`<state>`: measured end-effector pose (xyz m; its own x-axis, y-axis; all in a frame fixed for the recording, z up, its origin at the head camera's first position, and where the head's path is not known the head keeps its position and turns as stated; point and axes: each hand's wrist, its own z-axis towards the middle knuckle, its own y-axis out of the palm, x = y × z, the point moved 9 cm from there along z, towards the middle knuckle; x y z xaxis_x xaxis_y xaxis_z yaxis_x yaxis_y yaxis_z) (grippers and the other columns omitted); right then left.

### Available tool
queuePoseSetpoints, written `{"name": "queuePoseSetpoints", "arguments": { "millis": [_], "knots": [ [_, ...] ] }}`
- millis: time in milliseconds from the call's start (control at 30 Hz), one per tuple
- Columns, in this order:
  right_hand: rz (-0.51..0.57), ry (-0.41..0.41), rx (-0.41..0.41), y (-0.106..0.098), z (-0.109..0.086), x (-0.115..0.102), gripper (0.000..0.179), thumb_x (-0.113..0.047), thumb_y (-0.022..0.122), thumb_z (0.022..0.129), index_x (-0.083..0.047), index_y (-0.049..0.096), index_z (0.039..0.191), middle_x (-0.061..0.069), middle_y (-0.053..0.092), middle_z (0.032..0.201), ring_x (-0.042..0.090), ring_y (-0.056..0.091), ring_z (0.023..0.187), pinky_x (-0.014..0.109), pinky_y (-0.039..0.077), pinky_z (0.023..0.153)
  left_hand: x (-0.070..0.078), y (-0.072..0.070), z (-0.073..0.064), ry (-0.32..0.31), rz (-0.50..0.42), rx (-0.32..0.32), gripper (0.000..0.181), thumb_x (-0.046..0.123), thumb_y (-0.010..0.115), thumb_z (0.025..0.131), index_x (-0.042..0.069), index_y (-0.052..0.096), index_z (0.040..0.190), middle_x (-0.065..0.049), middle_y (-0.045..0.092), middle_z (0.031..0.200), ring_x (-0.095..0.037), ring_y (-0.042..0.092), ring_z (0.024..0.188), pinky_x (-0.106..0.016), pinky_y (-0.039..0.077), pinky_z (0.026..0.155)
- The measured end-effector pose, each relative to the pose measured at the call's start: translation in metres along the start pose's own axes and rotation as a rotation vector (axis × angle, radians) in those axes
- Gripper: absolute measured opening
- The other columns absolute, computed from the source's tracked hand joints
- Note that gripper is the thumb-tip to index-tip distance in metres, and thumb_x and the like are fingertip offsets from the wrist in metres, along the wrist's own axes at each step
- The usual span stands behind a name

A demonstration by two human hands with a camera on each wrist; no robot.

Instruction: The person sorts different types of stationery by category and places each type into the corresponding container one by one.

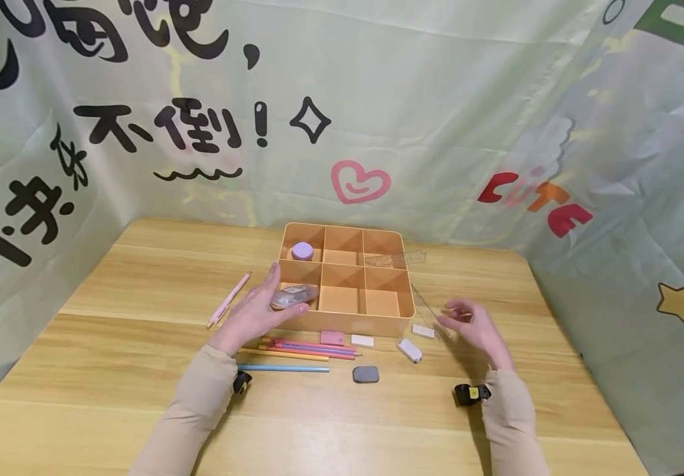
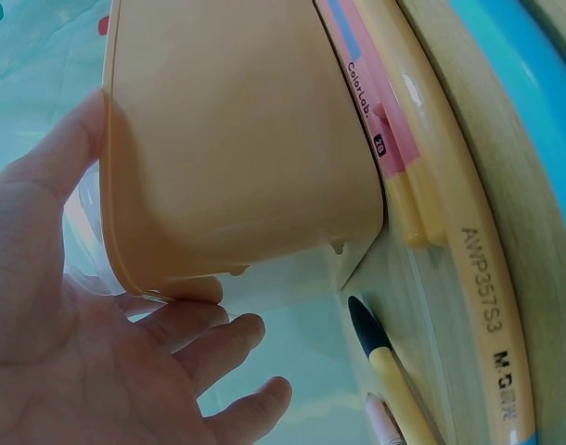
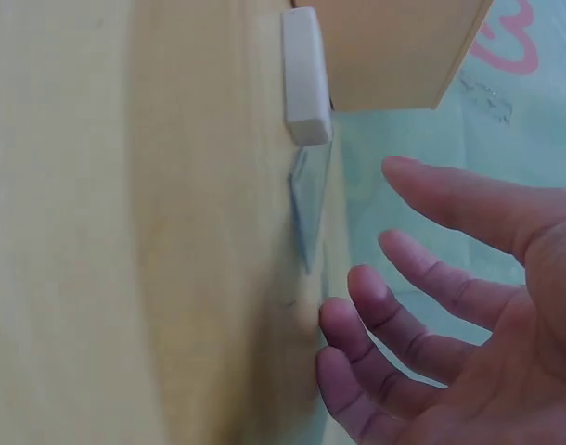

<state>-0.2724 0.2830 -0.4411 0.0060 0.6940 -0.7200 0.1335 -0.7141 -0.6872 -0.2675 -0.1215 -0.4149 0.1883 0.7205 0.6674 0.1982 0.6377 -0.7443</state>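
My left hand is at the front left corner of an orange six-compartment organizer box. In the left wrist view, its thumb and a finger touch the box, while the other fingers are loosely spread. Between thumb and index finger, a clear-cased item resembling a correction tape sits at the front left compartment, standing above the rim. My right hand hovers right of the box, fingers loosely bent around nothing. Close to its fingertips is a thin transparent set square or ruler, beside a white eraser.
A purple round-lidded item lies in the back left compartment. A clear ruler crosses the right rim. In front are several pencils, a blue pencil, a pink eraser and a grey eraser. Pens lie left.
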Motion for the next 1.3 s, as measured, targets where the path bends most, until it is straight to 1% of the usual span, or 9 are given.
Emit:
{"name": "queuePoseSetpoints", "arguments": {
  "millis": [100, 200, 300, 500, 667, 800, 1033, 1200, 1300],
  "knots": [
    [0.015, 0.009, 0.007, 0.001, -0.001, 0.007, 0.042, -0.02, 0.071, 0.094, 0.008, 0.06, 0.123, 0.019, 0.065, 0.106, 0.016, 0.06, 0.092, 0.022, 0.05, 0.077, 0.0, 0.0, 0.0, 0.0, 0.003, 0.001, 0.114, 0.063, 0.065, 0.089, 0.001, 0.001, 0.161, -0.023, 0.015, 0.166, -0.042, 0.03, 0.15, -0.057, 0.033, 0.12],
    [0.038, -0.001, 0.01, 0.001, -0.001, 0.011, 0.041, -0.019, 0.071, 0.093, 0.008, 0.06, 0.122, 0.016, 0.065, 0.102, 0.008, 0.056, 0.085, 0.019, 0.048, 0.071, 0.0, 0.001, 0.0, -0.004, -0.003, -0.001, 0.114, 0.063, 0.065, 0.089, 0.002, 0.001, 0.161, -0.022, 0.014, 0.166, -0.043, 0.031, 0.149, -0.057, 0.033, 0.119],
    [0.065, -0.007, 0.015, 0.0, -0.002, 0.015, 0.041, -0.018, 0.072, 0.093, 0.008, 0.061, 0.123, 0.016, 0.065, 0.102, 0.005, 0.054, 0.082, 0.018, 0.048, 0.068, -0.001, 0.001, 0.0, -0.011, -0.015, -0.009, 0.115, 0.064, 0.064, 0.089, 0.004, -0.001, 0.161, -0.02, 0.013, 0.167, -0.044, 0.031, 0.149, -0.058, 0.033, 0.119],
    [0.094, 0.005, -0.016, 0.001, -0.003, 0.017, 0.044, -0.018, 0.074, 0.091, 0.008, 0.06, 0.123, 0.013, 0.062, 0.099, 0.008, 0.052, 0.081, 0.019, 0.045, 0.066, -0.001, 0.002, 0.0, -0.02, -0.033, -0.018, 0.115, 0.066, 0.063, 0.089, 0.008, -0.005, 0.162, -0.017, 0.007, 0.169, -0.043, 0.025, 0.152, -0.059, 0.029, 0.121],
    [0.101, 0.038, -0.026, 0.004, -0.003, 0.018, 0.046, -0.019, 0.075, 0.09, 0.008, 0.06, 0.123, 0.009, 0.058, 0.099, 0.01, 0.048, 0.081, 0.02, 0.044, 0.065, -0.001, 0.001, 0.001, -0.01, -0.017, -0.009, 0.114, 0.065, 0.064, 0.089, 0.005, -0.001, 0.161, -0.019, 0.011, 0.168, -0.043, 0.028, 0.151, -0.059, 0.031, 0.12],
    [0.078, 0.045, -0.023, 0.007, -0.002, 0.021, 0.045, -0.019, 0.074, 0.09, 0.008, 0.059, 0.123, 0.008, 0.055, 0.098, 0.011, 0.047, 0.08, 0.02, 0.044, 0.064, -0.001, 0.002, 0.001, -0.009, -0.003, -0.008, 0.114, 0.064, 0.063, 0.089, 0.003, 0.0, 0.161, -0.021, 0.012, 0.167, -0.044, 0.03, 0.15, -0.059, 0.032, 0.119],
    [0.036, 0.039, -0.008, 0.009, -0.002, 0.018, 0.041, -0.019, 0.074, 0.09, 0.007, 0.061, 0.119, 0.008, 0.055, 0.096, 0.013, 0.047, 0.081, 0.021, 0.042, 0.066, -0.003, 0.003, 0.0, -0.015, -0.022, -0.019, 0.116, 0.066, 0.064, 0.089, 0.007, -0.005, 0.161, -0.022, 0.017, 0.167, -0.045, 0.034, 0.148, -0.06, 0.034, 0.118],
    [-0.009, 0.039, 0.012, 0.01, -0.002, 0.016, 0.039, -0.02, 0.076, 0.089, 0.007, 0.063, 0.115, 0.008, 0.055, 0.093, 0.015, 0.048, 0.082, 0.022, 0.041, 0.067, -0.003, 0.002, -0.001, -0.017, -0.012, -0.017, 0.115, 0.066, 0.063, 0.089, 0.007, -0.004, 0.161, -0.021, 0.015, 0.167, -0.045, 0.033, 0.148, -0.06, 0.034, 0.118],
    [-0.028, 0.051, 0.011, 0.01, -0.001, 0.016, 0.042, -0.023, 0.076, 0.089, 0.007, 0.062, 0.115, 0.007, 0.055, 0.093, 0.016, 0.049, 0.084, 0.023, 0.041, 0.068, -0.003, 0.003, 0.0, -0.017, -0.007, -0.016, 0.116, 0.066, 0.063, 0.089, 0.007, -0.004, 0.161, -0.021, 0.014, 0.167, -0.045, 0.032, 0.148, -0.06, 0.033, 0.118]
  ]
}}
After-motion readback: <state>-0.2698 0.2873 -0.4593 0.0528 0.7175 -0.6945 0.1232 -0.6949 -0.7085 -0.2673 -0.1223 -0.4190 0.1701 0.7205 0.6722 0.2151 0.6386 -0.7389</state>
